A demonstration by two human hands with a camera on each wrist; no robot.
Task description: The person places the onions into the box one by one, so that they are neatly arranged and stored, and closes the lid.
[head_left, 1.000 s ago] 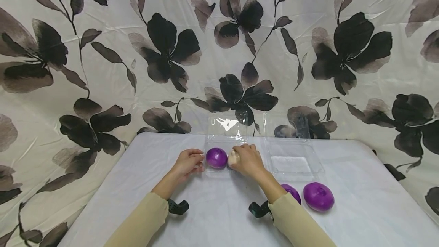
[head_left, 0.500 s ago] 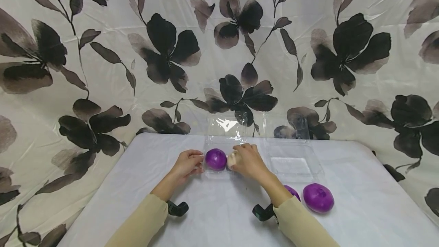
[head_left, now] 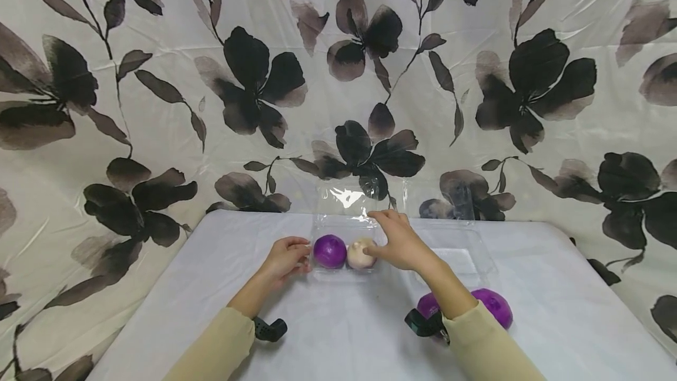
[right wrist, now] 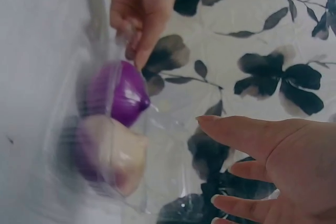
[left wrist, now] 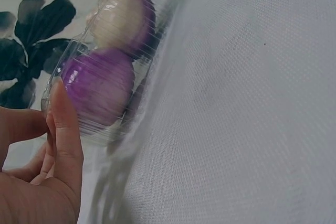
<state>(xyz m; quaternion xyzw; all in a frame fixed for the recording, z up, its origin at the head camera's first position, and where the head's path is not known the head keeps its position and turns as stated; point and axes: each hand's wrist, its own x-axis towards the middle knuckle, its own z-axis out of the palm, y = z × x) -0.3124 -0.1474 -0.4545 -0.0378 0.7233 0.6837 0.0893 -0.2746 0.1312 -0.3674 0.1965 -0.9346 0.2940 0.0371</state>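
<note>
Here, your left hand (head_left: 285,260) pinches the left rim of a clear, rectangular plastic box with a raised lid (head_left: 346,227); thumb and forefinger are clamped on the rim, as the left wrist view confirms. The box rests near the far edge of the white-covered table (head_left: 338,340), roughly midway between its far corners. Inside it, side by side, sit a glossy, round purple bulb (head_left: 330,251), nearer your left hand, and a cream-white, rounded bulb with a purple flank (head_left: 358,258). Your right hand (head_left: 400,244) is beside the cream-white bulb, its grip apart, thumb and fingers spread around nothing; the right wrist view shows a gap between thumb and bulb. To the right, along the same far edge, stands a second clear plastic box (head_left: 457,257), its lid also raised. Nearer you, toward the table's right edge, lie two more purple bulbs (head_left: 494,306), partly hidden by your right forearm, sleeve and dark wrist camera (head_left: 423,323). A pale cloth printed with dark flowers (head_left: 254,81) hangs behind the far edge.
</note>
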